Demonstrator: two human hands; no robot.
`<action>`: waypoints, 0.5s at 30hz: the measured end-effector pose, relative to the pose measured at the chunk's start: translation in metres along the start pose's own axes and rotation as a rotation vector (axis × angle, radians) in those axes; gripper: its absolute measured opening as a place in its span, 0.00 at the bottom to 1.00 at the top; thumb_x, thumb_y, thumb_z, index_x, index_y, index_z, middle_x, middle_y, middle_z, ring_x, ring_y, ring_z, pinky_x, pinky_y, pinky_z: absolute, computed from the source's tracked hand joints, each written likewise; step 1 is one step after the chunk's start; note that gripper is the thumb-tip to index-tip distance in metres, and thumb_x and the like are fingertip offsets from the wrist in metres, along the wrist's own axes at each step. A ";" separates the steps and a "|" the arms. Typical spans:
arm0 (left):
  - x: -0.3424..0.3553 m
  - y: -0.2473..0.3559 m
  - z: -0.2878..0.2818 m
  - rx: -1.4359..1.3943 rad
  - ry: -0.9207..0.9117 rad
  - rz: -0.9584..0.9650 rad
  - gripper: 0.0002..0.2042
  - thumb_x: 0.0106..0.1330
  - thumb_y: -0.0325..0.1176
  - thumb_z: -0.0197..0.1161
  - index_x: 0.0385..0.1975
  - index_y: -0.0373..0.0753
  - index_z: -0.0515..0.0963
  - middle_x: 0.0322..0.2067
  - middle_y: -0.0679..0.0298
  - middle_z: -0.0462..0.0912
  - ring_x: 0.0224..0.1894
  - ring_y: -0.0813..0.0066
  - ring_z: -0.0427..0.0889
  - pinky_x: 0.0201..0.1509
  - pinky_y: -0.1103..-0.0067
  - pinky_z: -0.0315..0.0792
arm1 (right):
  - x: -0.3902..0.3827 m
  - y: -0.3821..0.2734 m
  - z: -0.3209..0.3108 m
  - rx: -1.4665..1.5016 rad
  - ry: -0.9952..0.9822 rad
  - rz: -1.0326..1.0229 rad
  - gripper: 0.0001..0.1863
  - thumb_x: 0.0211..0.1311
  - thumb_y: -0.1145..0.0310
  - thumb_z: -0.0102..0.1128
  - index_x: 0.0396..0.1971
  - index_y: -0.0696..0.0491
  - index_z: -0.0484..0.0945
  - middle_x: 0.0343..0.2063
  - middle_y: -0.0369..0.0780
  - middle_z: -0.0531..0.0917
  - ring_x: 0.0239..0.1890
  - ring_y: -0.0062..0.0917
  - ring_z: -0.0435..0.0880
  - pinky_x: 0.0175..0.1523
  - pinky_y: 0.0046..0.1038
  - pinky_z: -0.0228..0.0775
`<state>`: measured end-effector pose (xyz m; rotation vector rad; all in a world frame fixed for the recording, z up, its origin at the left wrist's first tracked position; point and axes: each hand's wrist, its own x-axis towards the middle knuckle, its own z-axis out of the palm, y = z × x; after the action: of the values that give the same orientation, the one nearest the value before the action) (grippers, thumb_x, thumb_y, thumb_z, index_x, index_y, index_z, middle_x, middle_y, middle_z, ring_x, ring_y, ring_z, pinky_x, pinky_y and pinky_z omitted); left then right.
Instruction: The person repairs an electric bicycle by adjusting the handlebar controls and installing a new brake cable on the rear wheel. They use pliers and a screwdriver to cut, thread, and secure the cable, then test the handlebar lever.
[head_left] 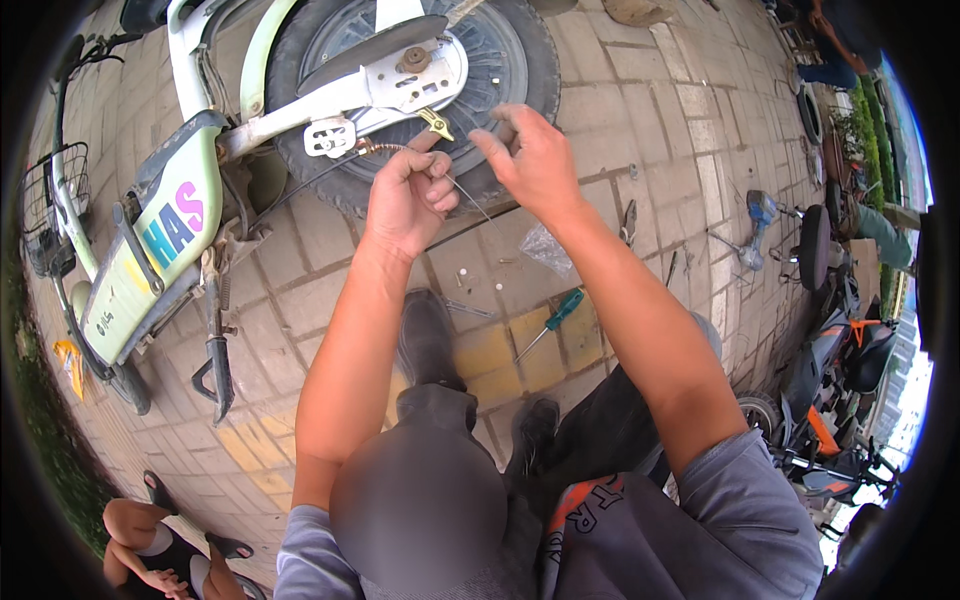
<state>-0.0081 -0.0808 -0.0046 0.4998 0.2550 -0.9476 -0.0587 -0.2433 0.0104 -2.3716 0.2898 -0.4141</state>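
In front of me is the wheel [540, 75] of a pale green and white electric bike [165, 225]. My left hand [412, 205] is closed, thumb and forefinger pinching the thin brake cable [468, 193], whose bare end sticks out past the fingers. A copper-coloured spring [380, 148] sits around the cable just left of those fingers. Right above them is a brass-coloured brake lever arm [437, 124] by the hub. My right hand [535, 160] hovers to the right of the lever arm, thumb and forefinger apart, with nothing visible between them.
On the paving lie a green-handled screwdriver [566, 308], a clear plastic bag [545, 248], pliers [628, 222] and a small wrench [468, 309]. A blue power tool [760, 212] lies farther right. Motorbikes [825, 390] stand at the right; a person [165, 550] sits lower left.
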 end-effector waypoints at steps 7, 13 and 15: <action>0.003 0.000 -0.002 0.035 -0.064 0.014 0.10 0.58 0.31 0.50 0.39 0.39 0.72 0.25 0.71 0.67 0.20 0.82 0.62 0.24 0.84 0.59 | 0.011 -0.020 0.011 0.215 -0.125 0.004 0.14 0.51 0.65 0.64 0.36 0.57 0.78 0.31 0.43 0.80 0.33 0.36 0.80 0.40 0.32 0.72; 0.002 0.000 0.001 0.065 0.018 0.042 0.19 0.59 0.31 0.50 0.52 0.38 0.68 0.24 0.70 0.69 0.19 0.82 0.62 0.24 0.84 0.59 | 0.016 -0.024 0.017 0.896 -0.200 0.545 0.13 0.53 0.74 0.59 0.39 0.63 0.78 0.28 0.41 0.82 0.26 0.23 0.80 0.34 0.26 0.72; 0.001 0.001 0.001 0.108 0.033 0.045 0.20 0.59 0.31 0.50 0.53 0.38 0.67 0.24 0.70 0.69 0.19 0.83 0.61 0.24 0.84 0.58 | 0.020 -0.017 0.015 0.936 -0.259 0.626 0.13 0.54 0.76 0.57 0.40 0.63 0.78 0.29 0.41 0.82 0.28 0.20 0.80 0.35 0.24 0.73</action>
<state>-0.0064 -0.0817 -0.0036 0.6180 0.2225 -0.9133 -0.0329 -0.2282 0.0159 -1.3033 0.5470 0.0702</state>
